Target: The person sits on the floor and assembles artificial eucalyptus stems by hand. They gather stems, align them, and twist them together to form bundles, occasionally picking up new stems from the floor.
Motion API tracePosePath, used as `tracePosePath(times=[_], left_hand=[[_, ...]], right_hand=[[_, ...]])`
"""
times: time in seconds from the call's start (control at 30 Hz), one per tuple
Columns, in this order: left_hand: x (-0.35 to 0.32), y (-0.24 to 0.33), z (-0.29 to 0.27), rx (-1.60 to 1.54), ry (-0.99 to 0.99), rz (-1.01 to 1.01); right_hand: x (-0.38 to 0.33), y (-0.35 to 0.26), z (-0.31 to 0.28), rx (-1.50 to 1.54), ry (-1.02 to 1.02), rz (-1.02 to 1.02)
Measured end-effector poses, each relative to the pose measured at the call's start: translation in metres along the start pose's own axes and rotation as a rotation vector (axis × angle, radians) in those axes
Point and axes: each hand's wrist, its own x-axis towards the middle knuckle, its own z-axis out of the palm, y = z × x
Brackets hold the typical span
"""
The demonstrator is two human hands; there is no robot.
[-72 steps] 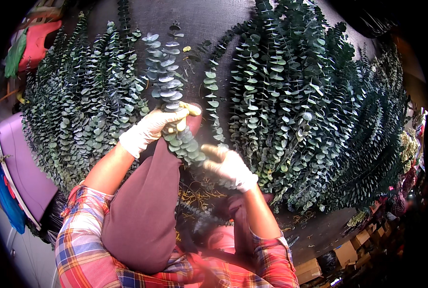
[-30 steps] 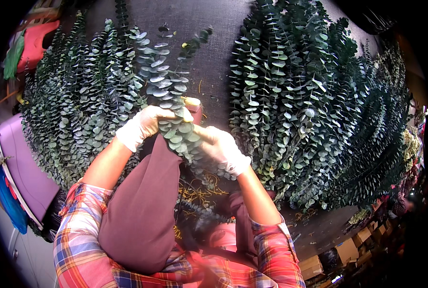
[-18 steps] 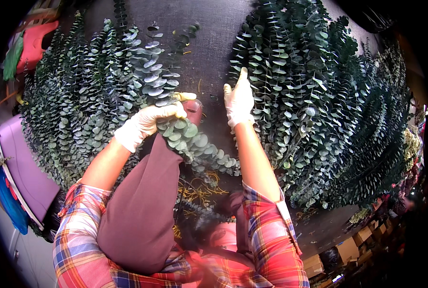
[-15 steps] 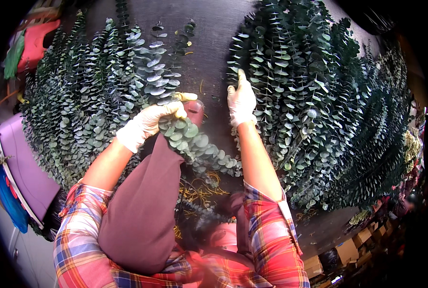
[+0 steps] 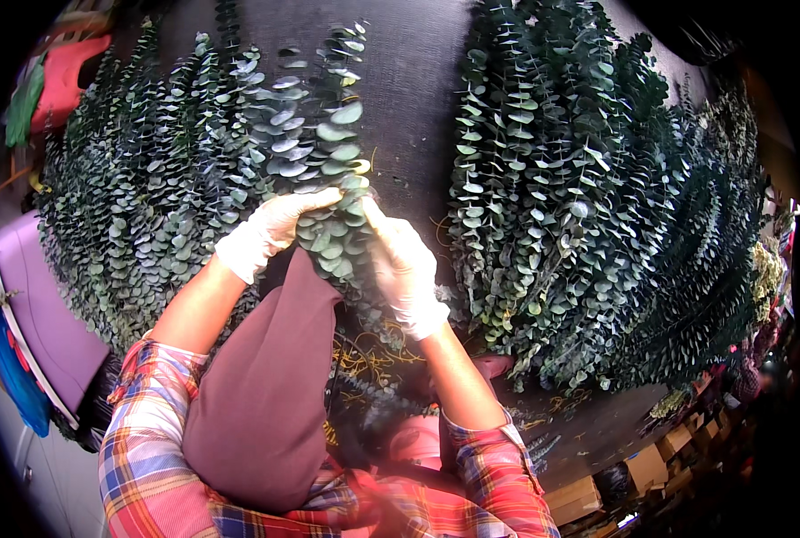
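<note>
Both of my hands wear thin white gloves and meet around a bunch of eucalyptus [image 5: 333, 242] in front of me. My left hand [image 5: 279, 229] is closed on the bunch from the left, its thumb and finger pinching the stems. From the right, my right hand [image 5: 403, 269] pinches a eucalyptus stem [image 5: 339, 134] against that bunch; its round grey-green leaves rise above the fingers. More leaves hang below my left hand. The exact stem ends lie hidden behind the fingers.
Eucalyptus branches lie in a wide left pile [image 5: 167, 161] and a larger right pile [image 5: 561, 179] on a dark surface [image 5: 409, 99]. Yellowish stem scraps [image 5: 373, 359] lie below my hands. A purple bin [image 5: 46, 305] stands far left; cardboard boxes [image 5: 647, 468] sit lower right.
My right hand has moved left and nearer, from the right pile's edge to beside my left hand. A leafy stem now stands at its fingertips. The left hand has stayed nearly still.
</note>
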Motion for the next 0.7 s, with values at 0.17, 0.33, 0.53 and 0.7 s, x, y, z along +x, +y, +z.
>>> tracePosePath(times=[0.17,0.33,0.53,0.7], left_hand=[[0.002,0.001,0.000,-0.084,-0.109,0.005],[0.002,0.001,-0.003,-0.077,-0.106,-0.021],[-0.003,0.002,-0.004,-0.068,-0.089,-0.038],[-0.007,0.004,-0.009,-0.067,-0.145,-0.067]], right_hand=[[0.003,0.009,0.002,-0.159,-0.110,-0.040],[0.013,0.010,0.001,-0.087,-0.225,0.006],[0.029,0.008,-0.041,0.365,-0.419,0.232],[0.057,0.045,-0.055,0.396,0.216,0.328]])
